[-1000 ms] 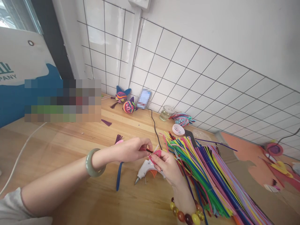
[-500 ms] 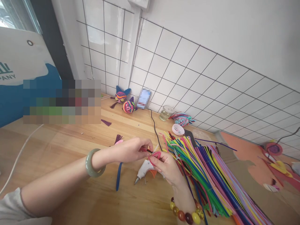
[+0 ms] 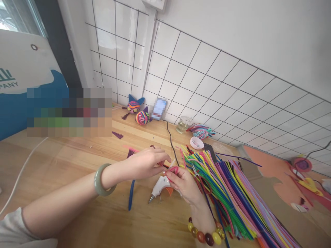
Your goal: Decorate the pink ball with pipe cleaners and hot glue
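My right hand, with a beaded bracelet at the wrist, is closed on a loop of pink pipe cleaner. My left hand, below a pale green bangle, meets it with thumb and forefinger pinched at the loop's left side, its other fingers half bent. A pink end and dark red tassel threads show beyond the left hand. Under both hands lies a white glue gun, partly covered. A blue pipe-cleaner piece lies on the table nearby.
A large bundle of coloured pipe cleaners spreads at the right, small pliers at its edge. Along the wall stand two striped fish-like crafts, a phone, a glass jar and a pink dish. A black cable crosses the table.
My left hand has turned a little, its fingers lifting and extending over the loop. A pink end has come into sight beyond it. My right hand has hardly moved.
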`<state>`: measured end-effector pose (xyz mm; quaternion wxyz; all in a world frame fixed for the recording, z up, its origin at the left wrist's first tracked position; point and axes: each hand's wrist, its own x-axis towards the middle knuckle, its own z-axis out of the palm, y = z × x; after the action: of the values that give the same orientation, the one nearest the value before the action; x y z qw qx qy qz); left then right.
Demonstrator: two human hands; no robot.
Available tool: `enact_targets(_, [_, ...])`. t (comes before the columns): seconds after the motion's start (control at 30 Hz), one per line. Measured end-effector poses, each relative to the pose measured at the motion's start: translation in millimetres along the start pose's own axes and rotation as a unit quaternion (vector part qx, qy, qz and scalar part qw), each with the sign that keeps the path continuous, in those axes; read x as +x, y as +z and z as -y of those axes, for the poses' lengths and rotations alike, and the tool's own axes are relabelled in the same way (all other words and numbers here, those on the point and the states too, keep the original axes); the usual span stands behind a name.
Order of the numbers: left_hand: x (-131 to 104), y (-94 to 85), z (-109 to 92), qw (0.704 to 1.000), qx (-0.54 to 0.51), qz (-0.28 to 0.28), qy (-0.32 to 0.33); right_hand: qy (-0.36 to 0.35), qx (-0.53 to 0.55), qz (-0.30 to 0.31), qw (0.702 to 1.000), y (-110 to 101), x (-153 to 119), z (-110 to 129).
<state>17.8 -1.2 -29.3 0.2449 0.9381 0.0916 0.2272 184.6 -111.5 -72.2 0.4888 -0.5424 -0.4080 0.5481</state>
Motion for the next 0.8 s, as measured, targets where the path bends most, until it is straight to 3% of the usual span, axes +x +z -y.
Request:
enact_targets(0.13, [-1,-1.1,-2,0.987,0.087,-0.116,0.076,-0.005,0.005,-0.032,0.999,-1,1,1])
enact_targets(0.23, [-3,3.8,-2,0.978,0.109,-0.153,0.088,-0.021,0.007,-0.073,0.997,-2,3,1])
enact_targets(0.33, [-1,11.8,-3,0.988,0.078,-0.131,0.038,-0.044,0.007,-0.119,0.992,-4,4,1])
enact_targets(0.4, [1,16.5,-4,0.993,0.020,-0.109,-0.033,-0.060,0.004,-0.142,0.988,-4,4,0])
enact_targets(0.53, [3,21.7,-4,0.970,-0.168,-0.031,-0.175,-0.083,-0.008,-0.159,0.984,0,2,-1])
enact_targets(0.63, [3,22.9,-1,0.941,-0.274,0.021,-0.197,-0.090,-0.024,-0.156,0.983,3,0,-1])
enact_targets(0.8, [3,22.7,-2,0.917,-0.332,0.021,-0.219,-0.103,-0.057,-0.155,0.981,6,-2,-3])
